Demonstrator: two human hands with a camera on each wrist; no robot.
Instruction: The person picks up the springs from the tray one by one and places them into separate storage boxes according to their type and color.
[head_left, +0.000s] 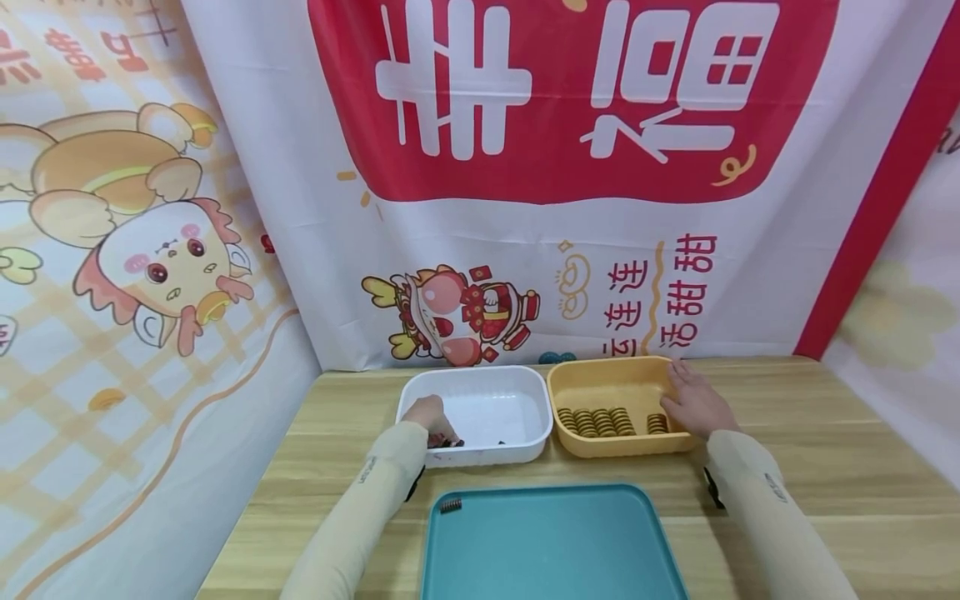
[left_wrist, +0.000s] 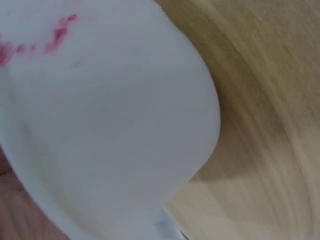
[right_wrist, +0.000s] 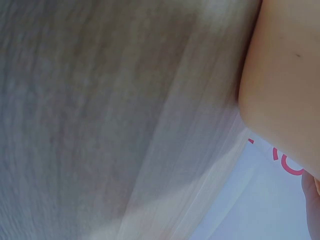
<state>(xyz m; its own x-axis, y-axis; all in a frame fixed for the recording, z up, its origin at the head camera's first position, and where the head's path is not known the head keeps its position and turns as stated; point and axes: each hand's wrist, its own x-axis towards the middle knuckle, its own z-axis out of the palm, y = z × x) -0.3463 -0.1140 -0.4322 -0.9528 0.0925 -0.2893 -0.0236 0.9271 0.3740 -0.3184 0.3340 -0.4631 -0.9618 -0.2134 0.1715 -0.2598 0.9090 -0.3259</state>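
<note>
My left hand [head_left: 429,415] reaches down into the white basket [head_left: 480,457] at its left end. Its fingers point at small dark and reddish pieces [head_left: 447,443] near the front wall; I cannot tell if they pinch one. The left wrist view shows mostly the basket's outer wall [left_wrist: 130,125], with red smudges. My right hand [head_left: 699,404] rests over the right rim of the yellow basket [head_left: 622,448], fingers straight along it and thumb inside. A short row of gold ridged pieces [head_left: 657,423] lies by that thumb. Several longer gold rows [head_left: 596,422] line the left side.
A teal tray [head_left: 547,542] lies in front of the baskets, with one dark ridged, spring-like piece [head_left: 451,505] in its far left corner. Another small dark bit [head_left: 501,443] is in the white basket. Printed cloth [head_left: 480,283] hangs right behind the wooden table [head_left: 810,433].
</note>
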